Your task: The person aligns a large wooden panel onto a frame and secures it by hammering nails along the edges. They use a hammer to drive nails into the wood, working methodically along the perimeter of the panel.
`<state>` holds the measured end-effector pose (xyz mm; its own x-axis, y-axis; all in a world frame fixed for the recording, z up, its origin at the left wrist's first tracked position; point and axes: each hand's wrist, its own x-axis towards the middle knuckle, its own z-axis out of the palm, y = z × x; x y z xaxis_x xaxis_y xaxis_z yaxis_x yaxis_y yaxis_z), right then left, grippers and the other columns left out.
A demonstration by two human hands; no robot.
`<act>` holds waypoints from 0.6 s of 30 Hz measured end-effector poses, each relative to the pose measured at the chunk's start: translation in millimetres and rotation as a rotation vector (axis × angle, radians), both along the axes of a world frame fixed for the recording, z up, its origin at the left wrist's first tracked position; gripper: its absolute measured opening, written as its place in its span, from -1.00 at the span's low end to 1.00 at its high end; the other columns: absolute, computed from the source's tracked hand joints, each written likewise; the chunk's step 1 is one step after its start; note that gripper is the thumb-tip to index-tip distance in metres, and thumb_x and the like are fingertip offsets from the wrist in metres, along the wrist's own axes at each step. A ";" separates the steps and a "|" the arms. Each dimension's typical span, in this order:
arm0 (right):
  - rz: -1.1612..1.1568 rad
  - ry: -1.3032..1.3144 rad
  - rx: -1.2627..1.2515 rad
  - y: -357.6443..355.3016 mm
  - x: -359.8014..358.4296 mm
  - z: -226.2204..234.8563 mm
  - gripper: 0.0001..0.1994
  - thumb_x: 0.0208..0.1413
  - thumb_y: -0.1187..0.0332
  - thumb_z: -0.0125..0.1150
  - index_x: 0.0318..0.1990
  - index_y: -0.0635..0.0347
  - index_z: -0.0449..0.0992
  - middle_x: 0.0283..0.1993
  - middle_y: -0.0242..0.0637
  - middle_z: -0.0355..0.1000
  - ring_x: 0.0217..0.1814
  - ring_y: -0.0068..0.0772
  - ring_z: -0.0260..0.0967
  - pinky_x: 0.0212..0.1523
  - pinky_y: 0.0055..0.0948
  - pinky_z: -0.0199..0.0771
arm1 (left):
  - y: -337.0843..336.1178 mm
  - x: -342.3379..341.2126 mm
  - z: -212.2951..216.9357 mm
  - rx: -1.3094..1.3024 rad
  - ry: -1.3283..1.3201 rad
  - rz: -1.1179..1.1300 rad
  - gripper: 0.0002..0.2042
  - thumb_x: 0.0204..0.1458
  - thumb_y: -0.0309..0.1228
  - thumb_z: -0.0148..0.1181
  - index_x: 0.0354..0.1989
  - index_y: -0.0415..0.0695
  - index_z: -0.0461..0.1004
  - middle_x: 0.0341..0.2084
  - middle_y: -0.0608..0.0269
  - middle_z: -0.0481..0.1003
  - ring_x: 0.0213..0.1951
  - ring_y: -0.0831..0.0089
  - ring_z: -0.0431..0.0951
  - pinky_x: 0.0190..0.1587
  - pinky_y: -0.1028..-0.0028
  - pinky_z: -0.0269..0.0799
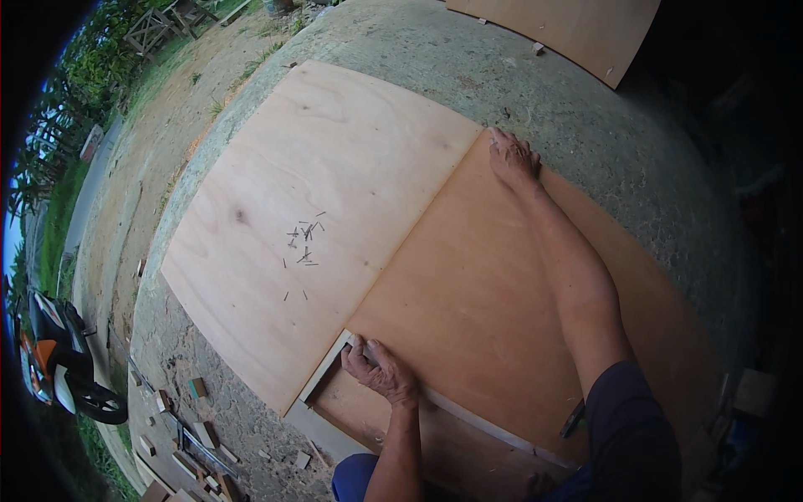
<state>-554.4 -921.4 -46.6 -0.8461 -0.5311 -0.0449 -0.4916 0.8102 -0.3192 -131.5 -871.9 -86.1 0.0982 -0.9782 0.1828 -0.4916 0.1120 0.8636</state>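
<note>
A brown plywood sheet [477, 276] lies before me, its left edge along a paler plywood sheet [276, 167]. At its near left corner, my left hand [381, 372] curls its fingers over the edge, beside a light wooden strip [322, 376] of the frame underneath. My right hand [512, 159] is stretched to the far left corner, fingers bent round that edge. Several loose nails [305, 234] are scattered on the pale sheet. A small dark tool [573, 418], its kind unclear, lies on the brown sheet near my right upper arm.
Wood offcuts [205, 435] and metal bars litter the concrete floor [401, 58] at the lower left. A motorcycle [63, 360] stands farther left on the grass side. Another plywood panel [569, 29] is at the far right, with deep shadow beyond it.
</note>
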 end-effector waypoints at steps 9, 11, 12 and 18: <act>-0.031 -0.061 -0.015 3.2 -13.3 2.2 -0.56 0.32 0.07 -0.10 0.34 -0.38 0.32 0.36 -0.44 0.33 0.38 -0.06 0.22 0.36 0.14 0.02 | 4.5 -3.9 -4.6 0.015 0.009 0.000 -0.71 0.23 -0.50 0.07 0.09 -0.31 0.42 0.05 0.05 0.28 0.10 0.29 0.32 0.15 0.36 0.27; -0.032 -0.040 -0.013 -0.2 -10.8 2.3 -0.57 0.32 0.08 -0.09 0.33 -0.40 0.33 0.34 -0.43 0.35 0.35 -0.06 0.26 0.34 0.14 0.07 | 2.7 -3.8 -3.5 -0.004 0.001 0.002 -0.72 0.23 -0.50 0.07 0.08 -0.31 0.43 0.06 0.05 0.28 0.11 0.29 0.32 0.17 0.35 0.27; -0.034 -0.015 -0.026 -1.9 -7.2 1.5 -0.58 0.32 0.08 -0.09 0.32 -0.40 0.35 0.32 -0.41 0.37 0.33 -0.05 0.30 0.33 0.13 0.12 | 2.7 -3.6 -3.1 0.008 -0.002 0.001 -0.72 0.22 -0.50 0.08 0.08 -0.31 0.43 0.06 0.03 0.29 0.12 0.26 0.32 0.18 0.33 0.26; 0.078 0.226 0.039 3.1 14.8 -16.3 -0.48 0.35 0.08 -0.15 0.41 -0.02 0.21 0.47 -0.32 0.15 0.48 -0.11 0.06 0.37 0.17 0.03 | 0.3 0.3 6.1 -0.014 -0.147 0.015 -0.65 0.17 -0.43 0.15 0.11 -0.29 0.36 0.04 -0.04 0.31 0.13 0.12 0.31 0.24 0.19 0.20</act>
<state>-539.6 -918.4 -62.9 -0.7937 -0.5965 0.1194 -0.6083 0.7768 -0.1631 -131.2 -871.5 -80.1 0.0835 -0.9741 0.2102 -0.6142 0.1158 0.7806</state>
